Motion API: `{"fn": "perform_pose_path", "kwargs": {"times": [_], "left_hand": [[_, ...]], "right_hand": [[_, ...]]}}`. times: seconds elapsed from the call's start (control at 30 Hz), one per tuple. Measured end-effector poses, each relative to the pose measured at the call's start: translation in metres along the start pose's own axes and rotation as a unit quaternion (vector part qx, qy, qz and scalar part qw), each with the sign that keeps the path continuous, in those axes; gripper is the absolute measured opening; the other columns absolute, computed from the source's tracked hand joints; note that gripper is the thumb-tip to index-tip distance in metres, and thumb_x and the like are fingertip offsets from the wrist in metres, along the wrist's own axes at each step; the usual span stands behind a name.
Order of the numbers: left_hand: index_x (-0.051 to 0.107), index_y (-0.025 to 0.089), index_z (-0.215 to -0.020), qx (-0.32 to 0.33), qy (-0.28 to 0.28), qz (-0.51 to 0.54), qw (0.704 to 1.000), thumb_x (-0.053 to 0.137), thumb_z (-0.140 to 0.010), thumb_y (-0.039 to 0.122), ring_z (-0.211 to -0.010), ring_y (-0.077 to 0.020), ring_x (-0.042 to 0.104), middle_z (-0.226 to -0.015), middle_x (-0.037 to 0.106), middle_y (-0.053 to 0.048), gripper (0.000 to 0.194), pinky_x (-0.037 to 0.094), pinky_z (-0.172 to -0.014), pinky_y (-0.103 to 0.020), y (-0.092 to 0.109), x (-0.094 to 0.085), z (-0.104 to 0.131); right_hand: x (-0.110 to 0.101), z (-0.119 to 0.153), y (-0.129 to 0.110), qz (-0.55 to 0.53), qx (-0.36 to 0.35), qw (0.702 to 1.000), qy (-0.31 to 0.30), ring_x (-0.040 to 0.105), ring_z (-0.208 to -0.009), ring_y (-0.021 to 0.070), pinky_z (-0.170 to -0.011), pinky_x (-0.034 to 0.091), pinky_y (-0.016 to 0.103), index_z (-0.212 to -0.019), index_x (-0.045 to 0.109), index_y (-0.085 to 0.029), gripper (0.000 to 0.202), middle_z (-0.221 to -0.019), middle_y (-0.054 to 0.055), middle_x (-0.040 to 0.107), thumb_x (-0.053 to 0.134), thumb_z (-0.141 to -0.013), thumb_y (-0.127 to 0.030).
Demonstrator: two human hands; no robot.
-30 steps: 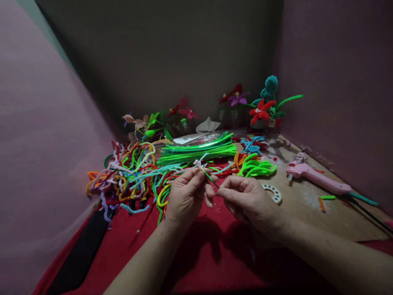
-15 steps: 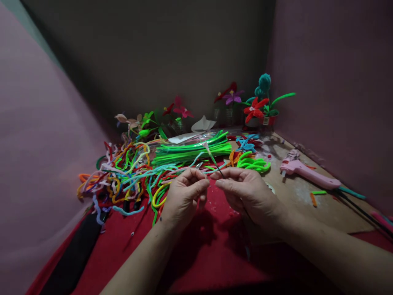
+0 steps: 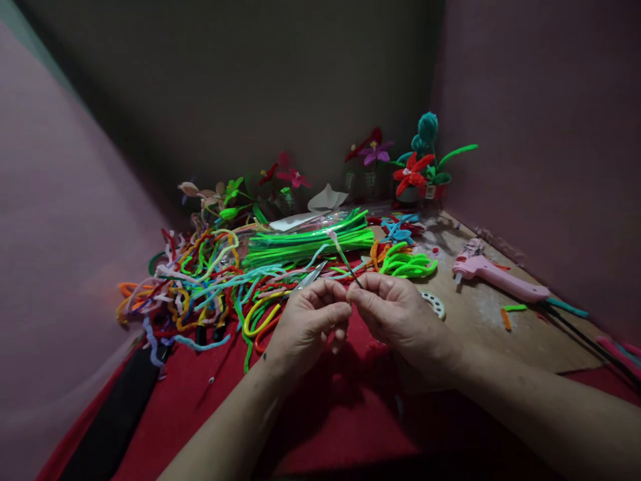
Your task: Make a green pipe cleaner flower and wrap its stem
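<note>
A thin dark stem point(image 3: 343, 257) with a green upper part and a pale pinkish tip slants up and left from the fingers of my right hand point(image 3: 395, 310), which pinches its lower end. My left hand point(image 3: 320, 314) is closed, its thumb against the index finger, and its fingertips meet those of my right hand. Whatever may lie between the left fingertips is too small to make out. Just behind the hands are scissors point(image 3: 311, 275) and a bundle of green pipe cleaners point(image 3: 310, 246).
Tangled coloured pipe cleaners point(image 3: 200, 267) spread at the left. A pink glue gun point(image 3: 501, 277) lies on brown board point(image 3: 481, 334) at the right, near a round white disc point(image 3: 433, 304). Fuzzy flowers point(image 3: 413, 174) stand at the back. Red cloth point(image 3: 200, 407) covers the table.
My hands have come together until their fingertips touch. More of the scissors and the white disc shows now. The whole view has shifted slightly.
</note>
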State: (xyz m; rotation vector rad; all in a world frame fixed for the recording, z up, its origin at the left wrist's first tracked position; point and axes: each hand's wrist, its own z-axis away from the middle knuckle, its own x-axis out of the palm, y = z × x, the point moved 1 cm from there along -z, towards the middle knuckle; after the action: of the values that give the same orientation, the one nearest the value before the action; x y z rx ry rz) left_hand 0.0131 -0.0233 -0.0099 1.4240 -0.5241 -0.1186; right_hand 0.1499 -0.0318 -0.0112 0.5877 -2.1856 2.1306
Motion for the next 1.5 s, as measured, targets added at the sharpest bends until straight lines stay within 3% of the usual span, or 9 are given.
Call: {"fn": "perform_pose_path", "kwargs": {"times": [0.2, 0.33, 0.5, 0.77, 1.0, 1.13, 1.27, 1.37, 1.5], "left_hand": [[0.059, 0.019, -0.091, 0.113, 0.032, -0.093, 0.989, 0.068, -0.065, 0.011, -0.046, -0.0056, 0.046, -0.067, 0.053, 0.003, 0.029, 0.039, -0.039, -0.017, 0.007, -0.001, 0.005], [0.065, 0.020, -0.083, 0.232, 0.096, -0.239, 0.938, 0.069, -0.065, 0.010, -0.063, -0.0104, 0.052, -0.073, 0.056, 0.000, 0.020, 0.044, -0.057, -0.021, 0.009, 0.002, 0.010], [0.068, 0.022, -0.077, 0.310, 0.099, -0.331, 0.886, 0.065, -0.069, 0.009, -0.071, -0.0152, 0.053, -0.075, 0.059, -0.002, 0.015, 0.044, -0.067, -0.026, 0.009, 0.005, 0.011], [0.068, 0.020, -0.074, 0.313, 0.096, -0.356, 0.875, 0.062, -0.072, 0.011, -0.068, -0.0152, 0.053, -0.072, 0.057, -0.003, 0.011, 0.043, -0.067, -0.027, 0.010, 0.005, 0.010], [0.062, 0.018, -0.072, 0.241, 0.089, -0.304, 0.918, 0.055, -0.079, 0.018, -0.065, -0.0144, 0.051, -0.075, 0.055, -0.004, 0.009, 0.041, -0.056, -0.025, 0.023, 0.002, 0.017], [0.063, 0.017, -0.060, 0.217, 0.096, -0.370, 0.898, 0.049, -0.083, 0.022, -0.070, -0.0163, 0.055, -0.074, 0.059, -0.006, 0.027, 0.043, -0.061, -0.025, 0.042, -0.013, 0.036], [0.065, 0.018, -0.065, 0.197, 0.152, -0.373, 0.894, 0.072, -0.061, 0.017, -0.085, -0.0201, 0.057, -0.092, 0.062, -0.007, 0.008, 0.046, -0.070, -0.024, 0.046, -0.039, 0.063], [0.065, 0.020, -0.078, 0.143, 0.258, -0.327, 0.898, 0.072, -0.062, 0.019, -0.059, -0.0133, 0.056, -0.068, 0.063, -0.002, 0.017, 0.044, -0.053, -0.020, 0.042, -0.056, 0.078], [0.062, 0.016, -0.070, 0.069, 0.277, -0.275, 0.918, 0.059, -0.075, 0.030, -0.036, -0.0084, 0.039, -0.039, 0.048, 0.003, 0.015, 0.029, -0.035, -0.018, 0.038, -0.060, 0.077]], "right_hand": [[-0.001, 0.000, -0.003, -0.079, 0.065, 0.995, 0.003, 0.023, -0.032, 0.0027, -0.032, 0.016, 0.017, -0.060, 0.041, -0.018, 0.027, -0.042, -0.010, 0.033, 0.057, -0.077, -0.032], [-0.002, 0.001, -0.003, -0.116, 0.114, 0.986, -0.030, 0.024, -0.032, 0.0024, -0.031, 0.017, 0.016, -0.064, 0.042, -0.018, 0.025, -0.043, -0.010, 0.035, 0.060, -0.075, -0.032], [-0.003, 0.000, 0.000, -0.142, 0.120, 0.981, -0.047, 0.025, -0.032, 0.0018, -0.031, 0.016, 0.015, -0.064, 0.041, -0.018, 0.027, -0.044, -0.010, 0.035, 0.061, -0.074, -0.032], [0.000, 0.001, 0.000, -0.079, 0.081, 0.993, -0.025, 0.023, -0.031, 0.0025, -0.031, 0.015, 0.017, -0.057, 0.040, -0.018, 0.032, -0.040, -0.010, 0.032, 0.060, -0.074, -0.035], [0.000, 0.000, 0.000, -0.020, 0.040, 0.999, -0.026, 0.025, -0.032, 0.0031, -0.031, 0.016, 0.019, -0.054, 0.043, -0.017, 0.031, -0.040, -0.009, 0.034, 0.058, -0.076, -0.033], [-0.002, -0.001, 0.003, -0.043, 0.044, 0.997, -0.053, 0.024, -0.031, 0.0032, -0.030, 0.015, 0.019, -0.058, 0.045, -0.018, 0.027, -0.043, -0.009, 0.035, 0.057, -0.076, -0.033], [-0.001, 0.001, 0.003, -0.055, 0.044, 0.995, -0.069, 0.023, -0.032, 0.0031, -0.031, 0.015, 0.018, -0.059, 0.044, -0.018, 0.025, -0.041, -0.009, 0.035, 0.058, -0.076, -0.030], [0.001, 0.003, 0.002, -0.041, 0.052, 0.995, -0.075, 0.024, -0.031, 0.0034, -0.031, 0.016, 0.018, -0.059, 0.044, -0.018, 0.023, -0.039, -0.010, 0.035, 0.059, -0.074, -0.027], [0.003, 0.005, 0.002, -0.042, 0.061, 0.994, -0.074, 0.023, -0.031, 0.0030, -0.030, 0.015, 0.017, -0.061, 0.045, -0.019, 0.022, -0.039, -0.010, 0.035, 0.061, -0.072, -0.028]]}}
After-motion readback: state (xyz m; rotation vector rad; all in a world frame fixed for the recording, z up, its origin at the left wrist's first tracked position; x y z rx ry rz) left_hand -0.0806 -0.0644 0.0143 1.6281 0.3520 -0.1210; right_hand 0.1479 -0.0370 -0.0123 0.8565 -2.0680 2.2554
